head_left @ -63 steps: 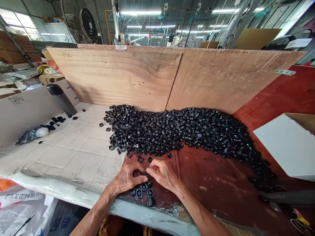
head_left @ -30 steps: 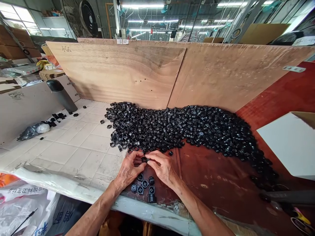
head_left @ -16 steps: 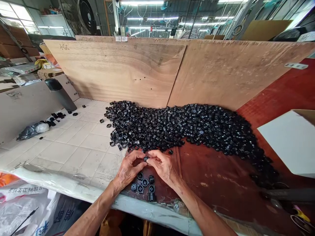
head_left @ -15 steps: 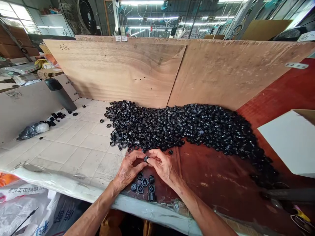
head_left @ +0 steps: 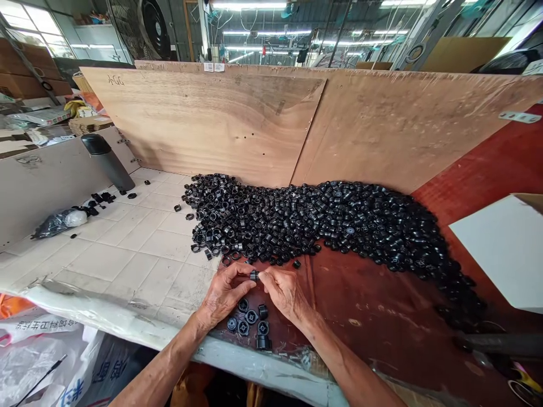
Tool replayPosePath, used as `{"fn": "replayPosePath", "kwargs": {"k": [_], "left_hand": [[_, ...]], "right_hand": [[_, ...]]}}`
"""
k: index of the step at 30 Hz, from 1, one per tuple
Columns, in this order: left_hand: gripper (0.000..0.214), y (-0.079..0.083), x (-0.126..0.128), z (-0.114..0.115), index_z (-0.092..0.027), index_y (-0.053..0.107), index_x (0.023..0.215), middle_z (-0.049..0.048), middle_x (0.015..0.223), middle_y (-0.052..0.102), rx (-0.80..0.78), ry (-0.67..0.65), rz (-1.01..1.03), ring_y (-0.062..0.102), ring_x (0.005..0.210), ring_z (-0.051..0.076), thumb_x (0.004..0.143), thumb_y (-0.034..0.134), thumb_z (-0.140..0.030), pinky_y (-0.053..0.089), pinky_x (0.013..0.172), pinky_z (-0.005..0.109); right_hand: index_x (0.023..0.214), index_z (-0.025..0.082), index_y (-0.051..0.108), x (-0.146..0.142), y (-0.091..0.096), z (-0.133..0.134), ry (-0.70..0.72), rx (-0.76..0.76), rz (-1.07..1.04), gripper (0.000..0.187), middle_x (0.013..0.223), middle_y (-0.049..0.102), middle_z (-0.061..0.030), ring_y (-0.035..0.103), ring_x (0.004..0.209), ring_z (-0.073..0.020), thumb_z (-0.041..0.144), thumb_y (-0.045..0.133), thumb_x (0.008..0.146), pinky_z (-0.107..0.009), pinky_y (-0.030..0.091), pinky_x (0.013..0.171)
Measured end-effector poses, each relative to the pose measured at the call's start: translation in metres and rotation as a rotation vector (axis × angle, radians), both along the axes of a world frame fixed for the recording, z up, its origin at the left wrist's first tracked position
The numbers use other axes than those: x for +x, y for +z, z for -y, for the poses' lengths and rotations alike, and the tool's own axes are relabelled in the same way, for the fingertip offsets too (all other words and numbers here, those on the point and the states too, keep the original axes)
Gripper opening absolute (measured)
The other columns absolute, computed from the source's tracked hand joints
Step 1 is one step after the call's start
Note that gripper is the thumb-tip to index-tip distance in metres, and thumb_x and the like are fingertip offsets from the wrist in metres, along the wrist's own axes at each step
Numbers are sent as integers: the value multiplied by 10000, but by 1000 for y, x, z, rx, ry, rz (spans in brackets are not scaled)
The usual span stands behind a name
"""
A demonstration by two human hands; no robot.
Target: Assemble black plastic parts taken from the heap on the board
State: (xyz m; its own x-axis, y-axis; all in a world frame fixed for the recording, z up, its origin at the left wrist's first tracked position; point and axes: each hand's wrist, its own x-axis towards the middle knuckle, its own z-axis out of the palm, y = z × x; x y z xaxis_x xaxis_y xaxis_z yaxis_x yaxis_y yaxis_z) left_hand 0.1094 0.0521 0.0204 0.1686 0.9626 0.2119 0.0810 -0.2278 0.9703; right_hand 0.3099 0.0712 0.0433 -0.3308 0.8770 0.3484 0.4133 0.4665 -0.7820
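left hand (head_left: pixel 224 294) and right hand (head_left: pixel 286 295) close together, fingers (head_left: pixel 234 271) curled, pinching one black plastic ring (head_left: pixel 254 276) between them; small cluster of rings (head_left: pixel 250 326) just below, big heap of rings (head_left: pixel 322 220) just beyond.

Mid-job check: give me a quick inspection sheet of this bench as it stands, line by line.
surface: red-brown laminate board beside a white tiled top, with plywood boards standing along the back.
job's things: one black plastic fitting between the hands; a small group of fittings just below them; a large heap of fittings beyond.
clutter: black flask, plastic bag and a few stray black parts on the tiles; white card at right.
grippers: left hand and right hand, fingers of both on the fitting.
cables: overhead wires only; nothing seen near the hands.
surroundings: wall fan, ceiling strip lights.
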Motion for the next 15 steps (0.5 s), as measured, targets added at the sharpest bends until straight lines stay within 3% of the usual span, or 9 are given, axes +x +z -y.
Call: {"fn": "replayPosePath", "kwargs": {"k": [2,3,7,13,15], "left_hand": [[219,3,2,0,-219,722,1120,44,1089,779,-44,-4,66,764,992,202,920,753,-304,627,934,349],[210,5,3,0,-217,721,1108,42,1080,782,-60,-4,92,770,975,200,919,752,-303,632,920,345],[190,9,4,1,-214,727,1069,35,1048,791,-78,9,119,778,950,196,901,766,-293,636,895,329],[182,4,2,1,-217,723,1072,34,1052,789,-105,2,111,779,936,193,916,751,-305,629,891,320],[188,3,2,2,-217,725,1084,40,1071,789,-92,4,81,775,963,201,920,746,-309,624,918,334]], "right_hand": [[940,188,699,0,3,1,22,-34,-27,254,691,665,-4,613,617,-151,358,533,1028,-246,461,621],[956,185,705,0,4,2,35,-48,-21,241,696,671,-4,615,618,-151,352,543,1021,-246,457,617],[640,200,590,1,10,4,-22,-43,17,433,531,531,24,509,511,-129,373,512,1030,-252,381,546],[674,199,592,2,14,5,36,-64,-15,327,620,589,18,534,564,-129,363,621,955,-239,393,554],[792,194,653,3,14,4,46,-56,-46,211,725,663,-4,592,625,-141,343,627,939,-240,442,602]]}}
